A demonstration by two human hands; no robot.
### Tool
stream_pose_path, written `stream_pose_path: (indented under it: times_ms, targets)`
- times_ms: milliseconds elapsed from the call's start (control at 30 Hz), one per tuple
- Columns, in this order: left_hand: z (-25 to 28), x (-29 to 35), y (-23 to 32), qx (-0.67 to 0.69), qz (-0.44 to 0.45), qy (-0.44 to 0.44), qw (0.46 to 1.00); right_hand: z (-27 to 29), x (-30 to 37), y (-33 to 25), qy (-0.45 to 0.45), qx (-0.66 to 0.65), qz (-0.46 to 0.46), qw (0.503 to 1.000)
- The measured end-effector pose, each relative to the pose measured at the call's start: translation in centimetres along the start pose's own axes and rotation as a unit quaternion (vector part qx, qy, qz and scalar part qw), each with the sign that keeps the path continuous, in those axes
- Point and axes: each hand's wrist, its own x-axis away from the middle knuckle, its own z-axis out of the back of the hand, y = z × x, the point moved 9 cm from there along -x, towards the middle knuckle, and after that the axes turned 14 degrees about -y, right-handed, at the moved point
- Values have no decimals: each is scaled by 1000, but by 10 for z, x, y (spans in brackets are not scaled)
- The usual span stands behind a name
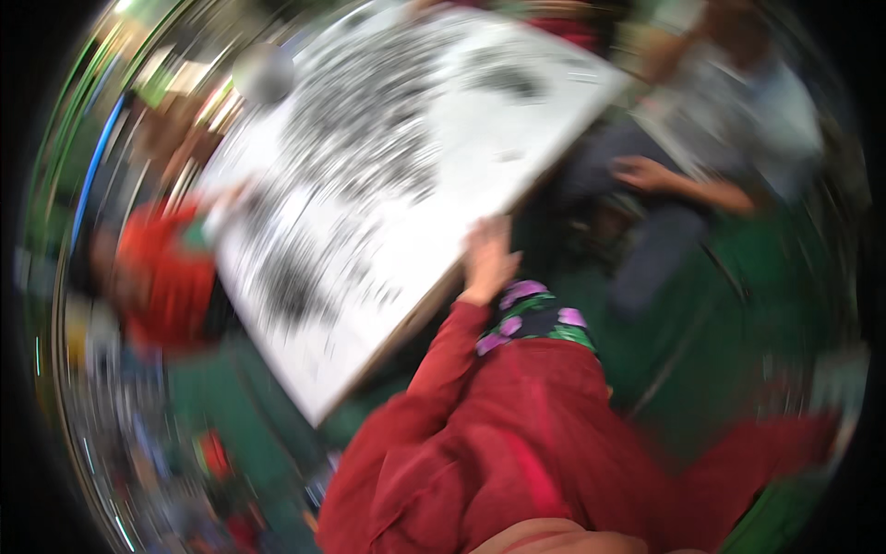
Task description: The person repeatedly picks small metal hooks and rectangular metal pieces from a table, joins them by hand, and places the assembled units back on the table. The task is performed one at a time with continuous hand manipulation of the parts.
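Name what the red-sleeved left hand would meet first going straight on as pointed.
Probably the few small dark specks on the white rectangular tabletop beyond the left hand; blur leaves depth unclear.

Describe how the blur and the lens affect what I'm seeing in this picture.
Head view: blur smears the small dark specks on the white tabletop into streaks; head view: the left hand at its edge is soft, the red top clearer; head view: fisheye distortion bows the blue strip at far left, and the corners go black.
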Motion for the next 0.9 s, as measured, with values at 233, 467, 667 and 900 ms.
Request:
stream_pose_path:
  times_ms: [233, 467, 667, 900]
  targets:
    - [66, 72, -41, 260, 115, 130, 950, -414, -46, -110, -163, 273, 484, 815]
    - [111, 251, -182, 178, 441, 304, 825, -516, -30, -186, 2, 367, 651, 665]
    - [158, 259, -269, 22, 415, 302, 858, -498, -27, -207, 3, 346, 653, 674]
    - [183, 188, -343, -100, 384, 185, 899, -476, -40, -226, -37, 260, 637, 725]
